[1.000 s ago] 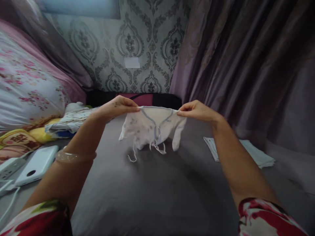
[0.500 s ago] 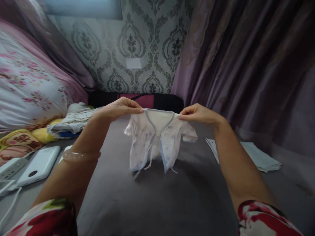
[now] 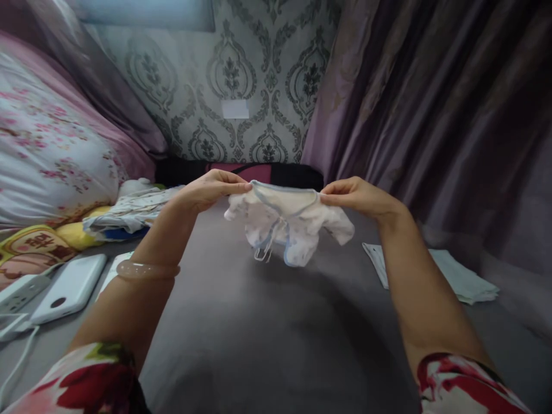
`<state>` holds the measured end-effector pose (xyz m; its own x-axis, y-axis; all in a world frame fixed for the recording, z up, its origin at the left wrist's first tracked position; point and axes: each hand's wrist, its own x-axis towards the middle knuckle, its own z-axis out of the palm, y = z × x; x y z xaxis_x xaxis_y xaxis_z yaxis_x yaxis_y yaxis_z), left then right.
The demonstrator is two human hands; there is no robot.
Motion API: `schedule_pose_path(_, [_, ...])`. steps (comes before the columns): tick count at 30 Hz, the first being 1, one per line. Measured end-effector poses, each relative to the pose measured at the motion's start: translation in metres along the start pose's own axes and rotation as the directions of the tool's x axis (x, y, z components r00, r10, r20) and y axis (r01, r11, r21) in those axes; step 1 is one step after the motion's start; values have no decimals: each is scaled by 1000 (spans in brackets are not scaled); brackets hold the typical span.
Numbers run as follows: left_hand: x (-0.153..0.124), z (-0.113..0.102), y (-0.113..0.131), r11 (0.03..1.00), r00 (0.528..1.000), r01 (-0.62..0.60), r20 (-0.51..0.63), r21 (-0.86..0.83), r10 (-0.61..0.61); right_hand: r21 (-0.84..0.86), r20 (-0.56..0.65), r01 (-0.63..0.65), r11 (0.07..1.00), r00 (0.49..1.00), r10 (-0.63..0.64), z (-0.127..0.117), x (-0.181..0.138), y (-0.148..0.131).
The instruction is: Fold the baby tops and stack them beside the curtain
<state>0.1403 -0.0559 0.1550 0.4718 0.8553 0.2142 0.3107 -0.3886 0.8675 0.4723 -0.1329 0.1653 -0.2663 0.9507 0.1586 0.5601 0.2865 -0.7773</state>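
Observation:
A small white baby shirt (image 3: 282,221) with blue-grey trim and tie strings hangs in the air above a grey bed sheet (image 3: 276,333). My left hand (image 3: 215,188) pinches its left shoulder by the neckline, thumb and fingers pressed together. At the other shoulder my right hand (image 3: 356,196) has the same kind of pinch, so the neckline is drawn taut between both hands. The front hem is bunched and swings up toward the far side. A translucent bangle (image 3: 146,270) circles my left wrist.
Folded clothes (image 3: 133,210) and a yellow printed item (image 3: 32,247) lie at the left, beside a floral pillow (image 3: 56,144). Nearer are a white power bank (image 3: 71,287) and a power strip (image 3: 26,290) with cables. Folded pale cloths (image 3: 463,276) lie right. Curtains (image 3: 409,115) hang behind.
The shirt's hem has swung upward and its lower part has folded and bunched; it hung straighter before. Both hands keep their hold, and the right has moved slightly right.

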Motion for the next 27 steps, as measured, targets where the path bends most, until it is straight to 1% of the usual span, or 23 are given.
schedule_pose_path(4, [7,0,-5,1000,1000,19,-12,24,-19,-25,-126,10,1000,992,-13,1,11,11])
schedule_pose_path(7, [9,0,-7,999,1000,-2,-25,45,3,-30,-200,24,999,979,-29,4,17,18])
schedule_pose_path(10, [7,2,-6,997,994,-34,-104,66,41,-42,-282,46,998,958,-56,10,22,21])
schedule_pose_path(12, [5,5,-4,996,986,-53,-157,67,63,-82,-337,75,994,936,-98,15,26,20])
schedule_pose_path(16, [1,13,0,993,960,-105,-253,56,116,-239,-459,110,965,863,-212,22,32,15])
schedule_pose_path(17, [1,14,0,991,950,-119,-285,58,131,-273,-469,108,956,853,-230,23,32,13])
schedule_pose_path(19, [1,14,-2,986,924,-144,-346,84,165,-326,-458,104,940,852,-253,24,31,9])
schedule_pose_path(21, [1,12,-4,970,894,-169,-388,172,225,-376,-437,107,920,855,-278,24,27,5])
schedule_pose_path(23, [2,9,-6,919,859,-186,-396,347,324,-444,-427,103,890,849,-312,24,26,2])
schedule_pose_path(25, [6,7,-8,818,824,-174,-374,547,426,-534,-427,71,843,838,-341,27,29,2])
schedule_pose_path(27, [13,8,-9,710,804,-136,-342,690,486,-628,-435,17,778,822,-369,31,35,2])
